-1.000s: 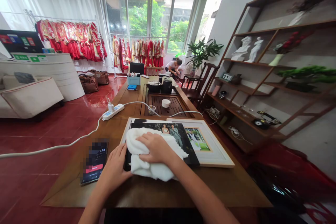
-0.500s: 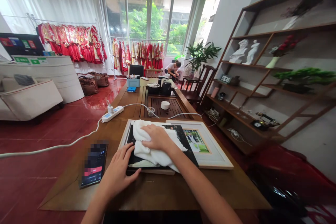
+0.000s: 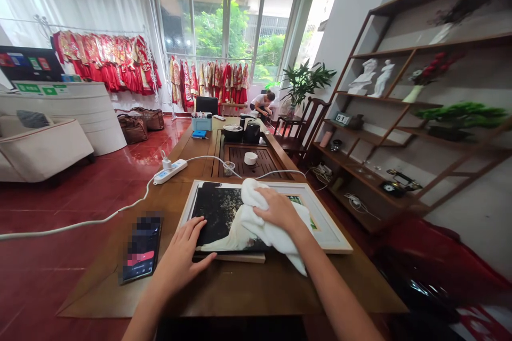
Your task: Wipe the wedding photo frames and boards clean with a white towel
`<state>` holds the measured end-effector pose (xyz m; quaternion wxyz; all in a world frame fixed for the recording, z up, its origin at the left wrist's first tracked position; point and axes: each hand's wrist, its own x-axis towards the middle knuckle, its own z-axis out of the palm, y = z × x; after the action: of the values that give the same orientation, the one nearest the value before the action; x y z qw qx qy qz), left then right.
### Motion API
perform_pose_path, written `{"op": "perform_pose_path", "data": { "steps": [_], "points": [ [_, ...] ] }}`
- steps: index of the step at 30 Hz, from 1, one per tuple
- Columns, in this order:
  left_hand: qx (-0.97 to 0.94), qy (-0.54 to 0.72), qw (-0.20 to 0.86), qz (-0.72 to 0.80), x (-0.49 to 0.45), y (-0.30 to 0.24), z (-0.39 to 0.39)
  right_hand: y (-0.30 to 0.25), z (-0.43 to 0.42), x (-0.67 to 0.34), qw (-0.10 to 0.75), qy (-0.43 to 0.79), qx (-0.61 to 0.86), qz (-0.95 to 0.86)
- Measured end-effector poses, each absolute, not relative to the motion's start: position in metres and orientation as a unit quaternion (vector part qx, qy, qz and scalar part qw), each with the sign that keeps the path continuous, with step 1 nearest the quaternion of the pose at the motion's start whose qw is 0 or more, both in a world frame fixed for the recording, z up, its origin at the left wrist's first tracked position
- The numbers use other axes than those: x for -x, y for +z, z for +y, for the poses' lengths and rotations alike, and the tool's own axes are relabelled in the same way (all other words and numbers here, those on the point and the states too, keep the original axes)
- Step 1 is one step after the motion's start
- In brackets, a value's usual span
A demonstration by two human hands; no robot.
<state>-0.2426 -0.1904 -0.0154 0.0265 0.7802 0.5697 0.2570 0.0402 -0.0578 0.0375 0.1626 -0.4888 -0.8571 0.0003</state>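
A dark photo print (image 3: 216, 205) with a pale, dress-like shape along its bottom lies on light picture frames (image 3: 334, 234) at the near end of the wooden table. My left hand (image 3: 184, 245) rests at its left edge, fingers spread and thumb along the front side. With my right hand (image 3: 278, 210) I hold a bunched white towel (image 3: 256, 224) down on the right part of the print. The towel hides that side, and one corner hangs over the front edge. Behind it, a second framed picture is partly covered.
A phone (image 3: 142, 248) lies left of my left hand. A power strip (image 3: 170, 171) with a white cable crosses the table's left side. Farther back are a tea tray (image 3: 264, 168), a white cup (image 3: 250, 158) and a black pot (image 3: 252, 131). A person (image 3: 264, 104) crouches near the window.
My right hand has slid the towel to the right across the print, uncovering its left and middle part. My left hand stays at the left edge.
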Motion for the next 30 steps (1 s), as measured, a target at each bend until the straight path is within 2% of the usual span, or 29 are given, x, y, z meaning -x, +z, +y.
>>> {"op": "perform_pose_path", "data": {
  "steps": [6, 13, 22, 30],
  "points": [
    [-0.78, 0.27, 0.057, 0.561, 0.241, -0.014, -0.191, 0.043, -0.092, -0.006, 0.164, 0.031, 0.407, -0.898],
    [-0.771, 0.285, 0.1, 0.561, 0.24, -0.015, -0.191, 0.05, -0.127, 0.032, 0.126, 0.041, 0.304, -0.943],
    [-0.773, 0.283, 0.066, 0.563, 0.24, -0.014, -0.192, 0.039, -0.091, -0.015, 0.163, 0.024, 0.429, -0.888],
    [-0.772, 0.284, 0.068, 0.564, 0.24, -0.01, -0.193, 0.029, -0.067, -0.062, 0.157, -0.027, 0.56, -0.813]
  ]
}}
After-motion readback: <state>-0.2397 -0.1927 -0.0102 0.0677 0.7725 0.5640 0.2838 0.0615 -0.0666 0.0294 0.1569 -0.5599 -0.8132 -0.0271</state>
